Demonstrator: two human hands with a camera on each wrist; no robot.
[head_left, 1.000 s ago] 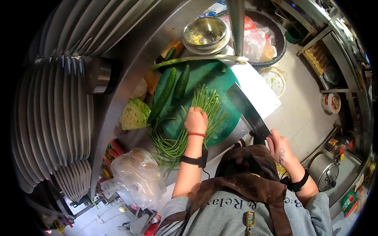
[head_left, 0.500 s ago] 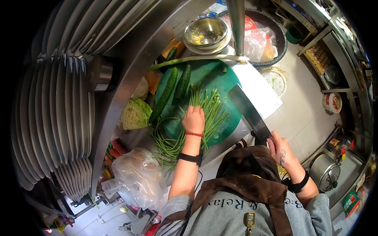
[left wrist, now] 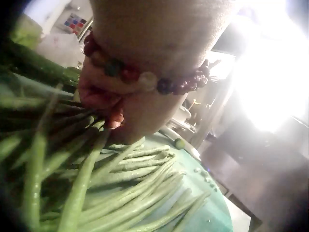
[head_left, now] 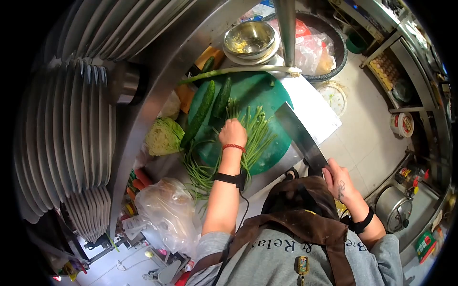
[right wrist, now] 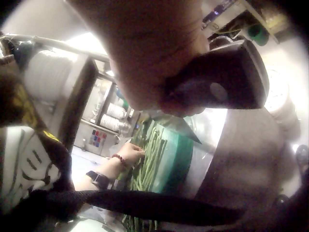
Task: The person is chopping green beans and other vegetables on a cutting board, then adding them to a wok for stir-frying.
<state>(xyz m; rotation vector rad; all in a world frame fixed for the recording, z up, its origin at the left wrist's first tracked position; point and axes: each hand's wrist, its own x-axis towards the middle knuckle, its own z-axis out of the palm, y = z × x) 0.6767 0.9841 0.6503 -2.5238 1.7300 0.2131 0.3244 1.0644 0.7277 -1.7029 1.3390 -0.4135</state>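
Observation:
My left hand (head_left: pixel 233 132) grips some of the long green beans (head_left: pixel 260 136) on the round green cutting board (head_left: pixel 255 88). The gripped stalks lie to the left, with a gap at their upper ends from the other stalks. In the left wrist view, loose beans (left wrist: pixel 130 203) fan out below the hand. A cleaver (head_left: pixel 303 136) is in my right hand (head_left: pixel 341 180), its broad blade pointing up and left over the board's right edge. Its dark handle (right wrist: pixel 222 79) shows in the right wrist view. Two cucumbers (head_left: pixel 199 114) lie on the board's left side.
Half a cabbage (head_left: pixel 164 137) sits left of the board. One long pale green stalk (head_left: pixel 238 72) crosses the top edge, below a metal bowl (head_left: pixel 250 40). A plastic bag (head_left: pixel 167 209) is at lower left, and a black tub (head_left: pixel 336 69) stands behind.
My left hand has shifted up and to the left with part of the beans, parting them from the others. The right hand and cleaver have hardly moved.

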